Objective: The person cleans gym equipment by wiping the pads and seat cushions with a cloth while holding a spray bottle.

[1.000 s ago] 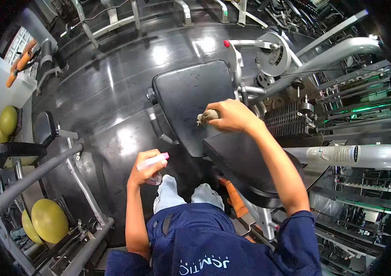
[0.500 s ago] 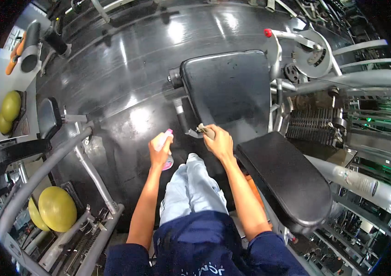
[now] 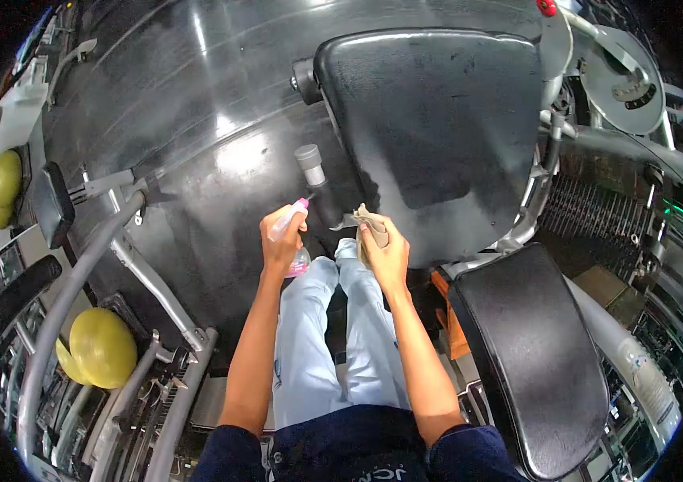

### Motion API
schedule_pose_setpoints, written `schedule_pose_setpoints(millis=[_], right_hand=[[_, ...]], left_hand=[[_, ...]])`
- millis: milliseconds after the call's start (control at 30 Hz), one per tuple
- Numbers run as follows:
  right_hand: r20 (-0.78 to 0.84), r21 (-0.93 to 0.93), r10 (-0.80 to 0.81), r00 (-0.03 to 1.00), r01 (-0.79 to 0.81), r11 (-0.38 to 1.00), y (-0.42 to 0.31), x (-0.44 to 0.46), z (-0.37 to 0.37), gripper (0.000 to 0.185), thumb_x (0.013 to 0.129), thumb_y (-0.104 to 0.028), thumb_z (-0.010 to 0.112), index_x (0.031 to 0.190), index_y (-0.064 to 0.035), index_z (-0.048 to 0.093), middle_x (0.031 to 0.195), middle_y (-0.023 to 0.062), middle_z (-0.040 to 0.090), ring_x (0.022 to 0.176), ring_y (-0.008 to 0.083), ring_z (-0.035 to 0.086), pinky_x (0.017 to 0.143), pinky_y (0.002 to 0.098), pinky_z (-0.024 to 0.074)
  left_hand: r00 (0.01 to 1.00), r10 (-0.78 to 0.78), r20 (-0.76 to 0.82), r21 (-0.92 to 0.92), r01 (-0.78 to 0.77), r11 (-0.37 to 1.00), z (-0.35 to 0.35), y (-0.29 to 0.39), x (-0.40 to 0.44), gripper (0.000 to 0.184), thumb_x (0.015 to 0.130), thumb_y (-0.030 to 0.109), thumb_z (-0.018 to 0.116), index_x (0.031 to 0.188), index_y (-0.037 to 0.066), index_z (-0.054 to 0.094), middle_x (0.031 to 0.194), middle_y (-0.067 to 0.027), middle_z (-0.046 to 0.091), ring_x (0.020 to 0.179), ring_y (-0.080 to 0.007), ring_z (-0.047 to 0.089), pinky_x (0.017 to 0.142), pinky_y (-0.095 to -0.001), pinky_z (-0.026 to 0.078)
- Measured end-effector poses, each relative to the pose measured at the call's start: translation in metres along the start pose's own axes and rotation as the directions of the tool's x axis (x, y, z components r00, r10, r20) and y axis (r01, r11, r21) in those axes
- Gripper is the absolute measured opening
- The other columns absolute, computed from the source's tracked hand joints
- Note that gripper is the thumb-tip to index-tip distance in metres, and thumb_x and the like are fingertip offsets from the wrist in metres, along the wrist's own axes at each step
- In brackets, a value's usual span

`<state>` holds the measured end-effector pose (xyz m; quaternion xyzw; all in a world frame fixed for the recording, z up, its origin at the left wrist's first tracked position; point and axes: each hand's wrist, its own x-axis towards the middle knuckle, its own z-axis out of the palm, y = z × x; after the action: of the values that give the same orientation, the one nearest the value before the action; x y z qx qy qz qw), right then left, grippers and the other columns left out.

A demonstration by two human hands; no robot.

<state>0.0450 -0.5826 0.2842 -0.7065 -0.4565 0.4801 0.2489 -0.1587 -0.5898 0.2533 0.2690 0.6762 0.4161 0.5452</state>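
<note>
My left hand (image 3: 281, 241) is wrapped round the neck of a spray bottle (image 3: 299, 262) with a pink and white head and a clear body holding pinkish liquid. Its nozzle points forward. In my right hand (image 3: 388, 253) a bunched beige cloth (image 3: 372, 229) is gripped between thumb and fingers. Just beyond the cloth lies the near edge of a large black padded seat (image 3: 438, 145), whose surface shows some wet-looking dark patches. Neither hand touches the pad. To the right of my right arm is a second black pad (image 3: 534, 353).
A grey metal frame (image 3: 149, 277) stands on the left beside yellow balls (image 3: 103, 347). At the right are a weight stack (image 3: 599, 213) and a round metal plate (image 3: 623, 88). A capped post (image 3: 309, 165) rises ahead, above the dark floor (image 3: 157, 104).
My view has moved closer to the large pad, which now looks bigger. Both hands still hold the bottle and the cloth, and my legs have stepped forward.
</note>
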Motion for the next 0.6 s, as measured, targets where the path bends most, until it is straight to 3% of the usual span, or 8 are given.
schedule_pose_setpoints(millis=[167,233,267,300,500,600], right_hand=[[-0.055,0.043,-0.019,0.998,0.021,0.999,-0.009,0.020,0.023,0.023,0.088,-0.014,0.073,0.109,-0.0048,0.070,0.107,0.0130,0.072,0.102,0.0268,0.070,0.090,0.0349,0.0512],[-0.061,0.003,-0.253,0.966,0.253,0.967,-0.015,0.028,0.038,0.027,0.083,-0.011,0.076,0.109,-0.0062,0.070,0.105,0.0111,0.071,0.098,0.0283,0.069,0.087,0.0356,0.0523],[-0.015,-0.109,-0.391,0.920,0.387,0.915,-0.018,0.033,0.046,0.034,0.077,-0.008,0.078,0.109,-0.0111,0.072,0.102,0.0078,0.069,0.095,0.0284,0.066,0.083,0.0375,0.0530],[0.003,-0.202,-0.408,0.913,0.401,0.894,-0.023,0.033,0.055,0.037,0.072,-0.007,0.079,0.108,-0.0159,0.073,0.101,0.0050,0.067,0.094,0.0275,0.063,0.081,0.0393,0.0529],[-0.066,-0.291,-0.350,0.934,0.318,0.902,0.005,0.006,0.069,0.041,0.068,-0.003,0.080,0.107,-0.0159,0.073,0.102,0.0049,0.066,0.096,0.0275,0.063,0.082,0.0397,0.0524],[-0.186,-0.127,-0.151,0.971,0.128,0.984,0.030,-0.011,0.067,0.033,0.074,-0.001,0.078,0.105,-0.0073,0.072,0.102,0.0078,0.070,0.098,0.0268,0.066,0.087,0.0360,0.0514]], left_hand=[[0.997,-0.051,0.065,-0.015,0.052,0.999,-0.002,0.003,-0.007,0.022,0.091,0.016,0.064,0.077,-0.001,0.066,0.067,-0.0035,0.062,0.045,-0.0071,0.051,0.044,-0.0252,0.037],[0.998,-0.017,0.053,-0.126,0.023,0.992,-0.006,0.002,-0.010,0.019,0.092,0.015,0.063,0.081,-0.001,0.066,0.068,-0.0032,0.062,0.047,-0.0069,0.051,0.045,-0.0248,0.037],[0.998,-0.023,0.067,-0.118,0.030,0.993,-0.010,0.001,-0.010,0.017,0.092,0.014,0.062,0.084,-0.001,0.066,0.069,-0.0029,0.061,0.048,-0.0069,0.051,0.047,-0.0242,0.037],[0.996,-0.033,0.078,-0.111,0.042,0.993,-0.014,-0.002,-0.010,0.017,0.092,0.014,0.062,0.084,-0.001,0.066,0.069,-0.0029,0.061,0.048,-0.0069,0.051,0.047,-0.0242,0.037],[0.968,0.066,0.242,-0.185,-0.021,0.983,-0.044,-0.021,-0.005,0.017,0.092,0.015,0.062,0.084,0.000,0.065,0.071,-0.0019,0.055,0.054,-0.0073,0.051,0.053,-0.0243,0.039],[0.926,0.127,0.355,-0.145,-0.079,0.986,-0.062,-0.027,0.002,0.020,0.092,0.018,0.064,0.083,0.000,0.063,0.075,-0.0021,0.055,0.057,-0.0074,0.051,0.054,-0.0238,0.039]])
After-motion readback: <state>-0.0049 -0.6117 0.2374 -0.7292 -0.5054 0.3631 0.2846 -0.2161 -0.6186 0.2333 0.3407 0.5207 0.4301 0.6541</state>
